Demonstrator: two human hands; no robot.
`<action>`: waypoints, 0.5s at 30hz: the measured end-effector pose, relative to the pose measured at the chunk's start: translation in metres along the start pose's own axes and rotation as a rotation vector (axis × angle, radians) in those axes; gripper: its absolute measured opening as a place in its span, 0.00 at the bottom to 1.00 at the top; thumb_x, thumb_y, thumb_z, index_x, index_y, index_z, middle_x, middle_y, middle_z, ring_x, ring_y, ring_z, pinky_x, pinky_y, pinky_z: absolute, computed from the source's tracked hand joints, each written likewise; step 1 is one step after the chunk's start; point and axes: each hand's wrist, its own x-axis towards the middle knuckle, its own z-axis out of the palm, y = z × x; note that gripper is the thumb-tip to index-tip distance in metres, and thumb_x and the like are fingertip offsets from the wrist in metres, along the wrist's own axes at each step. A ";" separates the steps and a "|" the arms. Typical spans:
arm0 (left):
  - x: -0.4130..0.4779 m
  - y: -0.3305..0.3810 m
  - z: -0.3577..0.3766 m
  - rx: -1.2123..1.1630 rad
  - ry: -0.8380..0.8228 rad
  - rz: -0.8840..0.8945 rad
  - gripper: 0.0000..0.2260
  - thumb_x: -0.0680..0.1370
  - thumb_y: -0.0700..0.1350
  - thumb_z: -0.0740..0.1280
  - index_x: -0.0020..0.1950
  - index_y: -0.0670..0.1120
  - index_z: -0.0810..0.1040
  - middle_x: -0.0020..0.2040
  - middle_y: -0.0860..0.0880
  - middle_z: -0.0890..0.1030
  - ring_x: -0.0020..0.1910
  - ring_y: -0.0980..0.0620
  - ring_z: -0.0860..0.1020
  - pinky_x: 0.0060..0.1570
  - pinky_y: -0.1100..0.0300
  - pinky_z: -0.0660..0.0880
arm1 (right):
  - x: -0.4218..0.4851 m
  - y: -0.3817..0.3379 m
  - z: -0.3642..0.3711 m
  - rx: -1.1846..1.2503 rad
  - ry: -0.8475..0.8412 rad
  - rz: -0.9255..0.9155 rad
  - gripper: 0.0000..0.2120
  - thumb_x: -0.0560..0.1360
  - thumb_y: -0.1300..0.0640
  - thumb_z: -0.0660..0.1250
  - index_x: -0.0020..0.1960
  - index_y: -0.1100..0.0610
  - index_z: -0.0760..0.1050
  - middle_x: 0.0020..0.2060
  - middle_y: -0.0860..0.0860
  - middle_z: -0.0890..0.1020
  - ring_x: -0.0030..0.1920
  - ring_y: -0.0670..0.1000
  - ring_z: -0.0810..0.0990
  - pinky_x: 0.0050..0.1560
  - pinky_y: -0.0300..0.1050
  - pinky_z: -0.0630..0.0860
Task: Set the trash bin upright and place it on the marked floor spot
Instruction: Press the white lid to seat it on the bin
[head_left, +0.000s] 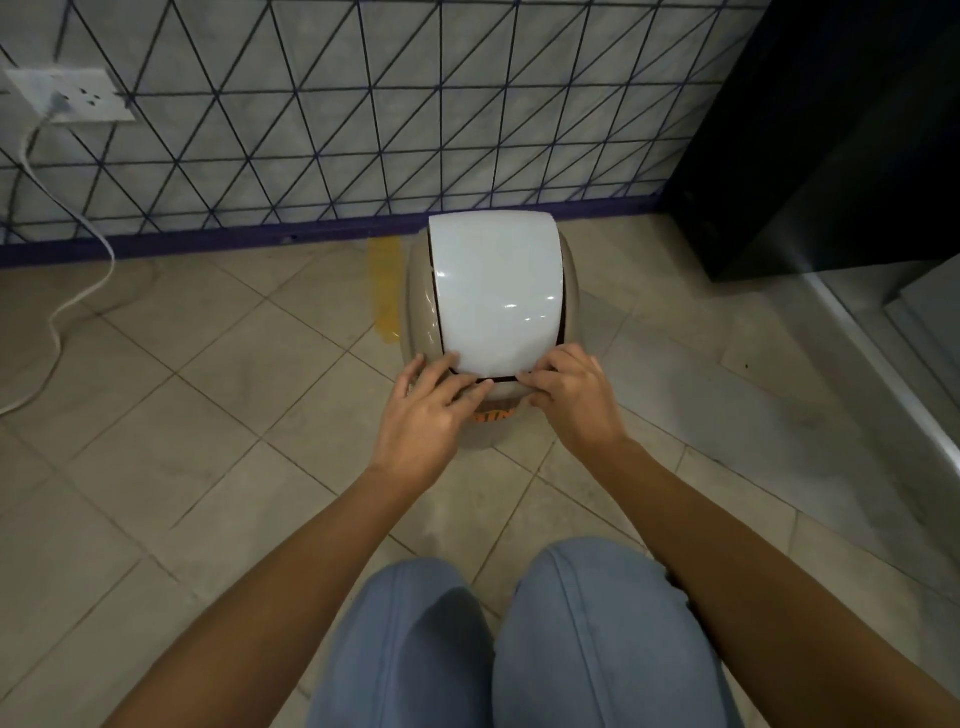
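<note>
The trash bin (496, 291), beige with a white curved swing lid, stands upright on the tiled floor close to the wall, seen from above. A yellow tape mark (385, 291) shows on the floor along the bin's left side; the rest of it is hidden under the bin. My left hand (428, 410) rests on the near left rim, fingers spread over the lid's front edge. On the near right rim lies my right hand (569, 392), its fingertips touching the lid edge. Neither hand is wrapped around the bin.
A tiled wall with a dark triangle pattern (363, 130) runs just behind the bin. A white socket (72, 96) with a cable (78, 291) trails over the floor at left. A black cabinet (831, 145) stands at right, with a metal threshold (893, 384). My knees (519, 639) are below.
</note>
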 end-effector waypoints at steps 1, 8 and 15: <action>0.002 -0.005 0.001 -0.001 0.000 -0.001 0.23 0.64 0.32 0.74 0.58 0.45 0.81 0.52 0.45 0.83 0.59 0.41 0.77 0.61 0.41 0.68 | 0.004 -0.001 0.002 0.003 0.009 -0.007 0.15 0.54 0.67 0.78 0.40 0.63 0.84 0.32 0.58 0.80 0.39 0.61 0.80 0.40 0.51 0.74; 0.014 -0.023 0.004 -0.029 0.001 -0.027 0.22 0.65 0.31 0.73 0.57 0.43 0.81 0.52 0.44 0.83 0.60 0.39 0.76 0.61 0.40 0.68 | 0.026 -0.002 0.012 0.029 0.022 -0.014 0.14 0.56 0.65 0.78 0.41 0.64 0.84 0.31 0.58 0.80 0.39 0.61 0.80 0.40 0.50 0.72; 0.019 -0.032 0.006 -0.055 0.012 -0.051 0.20 0.67 0.31 0.73 0.57 0.43 0.81 0.54 0.43 0.82 0.63 0.40 0.74 0.62 0.43 0.68 | 0.034 -0.005 0.014 0.002 0.022 -0.056 0.15 0.59 0.64 0.78 0.45 0.64 0.83 0.37 0.60 0.81 0.43 0.63 0.80 0.40 0.55 0.75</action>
